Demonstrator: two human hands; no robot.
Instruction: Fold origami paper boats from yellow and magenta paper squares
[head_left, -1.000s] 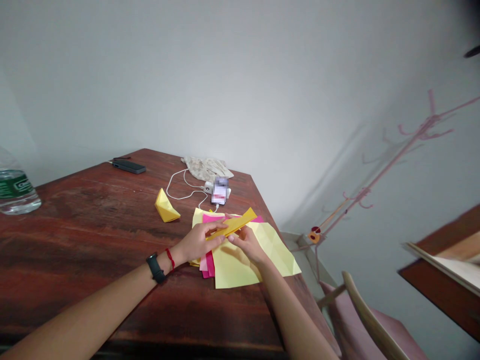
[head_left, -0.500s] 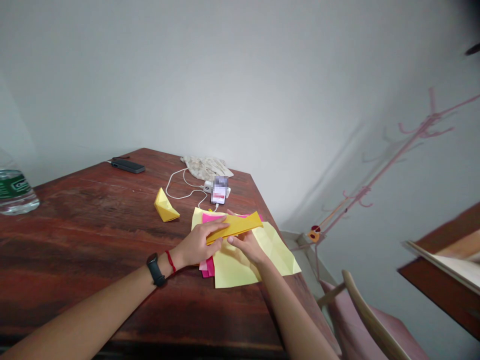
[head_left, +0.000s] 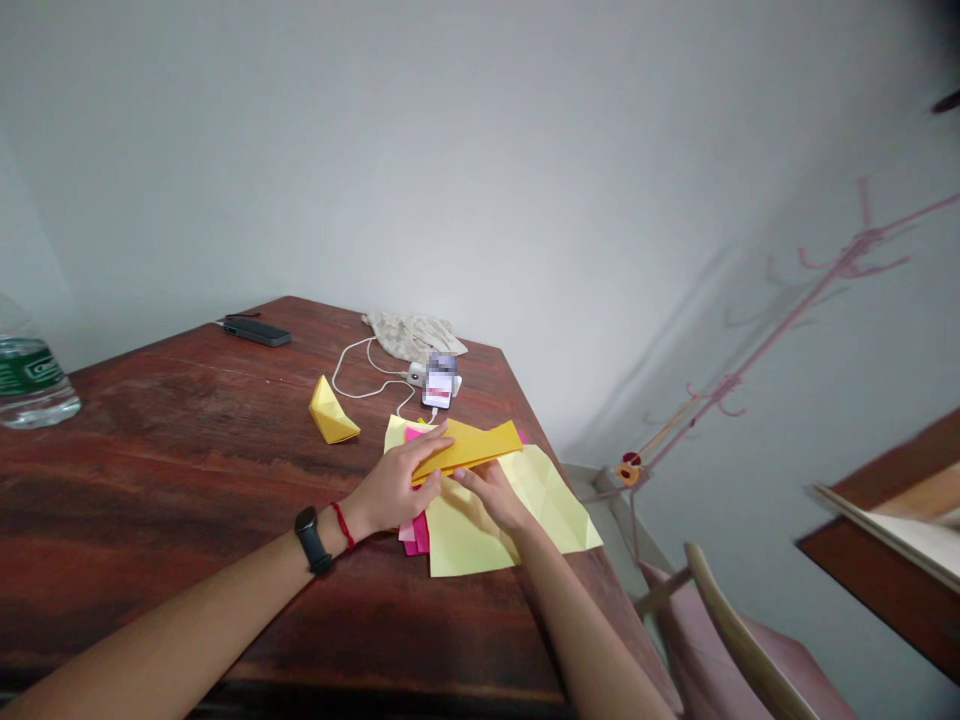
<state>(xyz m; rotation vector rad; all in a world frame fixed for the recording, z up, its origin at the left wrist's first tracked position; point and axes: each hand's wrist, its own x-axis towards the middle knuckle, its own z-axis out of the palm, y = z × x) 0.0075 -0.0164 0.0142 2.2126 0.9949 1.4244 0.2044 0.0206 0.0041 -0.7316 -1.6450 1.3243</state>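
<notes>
A folded orange-yellow paper is held between both hands above a pale yellow sheet. My left hand grips its left end, fingers over the top and thumb at the near edge. From the right, my right hand holds the near edge by the thumb, its other fingers hidden beneath the paper. Pink paper shows under my left hand, among the sheets. A folded yellow paper shape stands on the wooden table, left of the sheets.
Behind the papers are a phone with white cables and a crumpled cloth. A dark power bank lies at the back left, a water bottle at the far left. Right of the table are a chair and a pink coat rack.
The orange-yellow paper has tilted slightly, showing more of its top face. My right fingertips, seen beyond its far edge before, are now hidden. My left hand has barely moved.
</notes>
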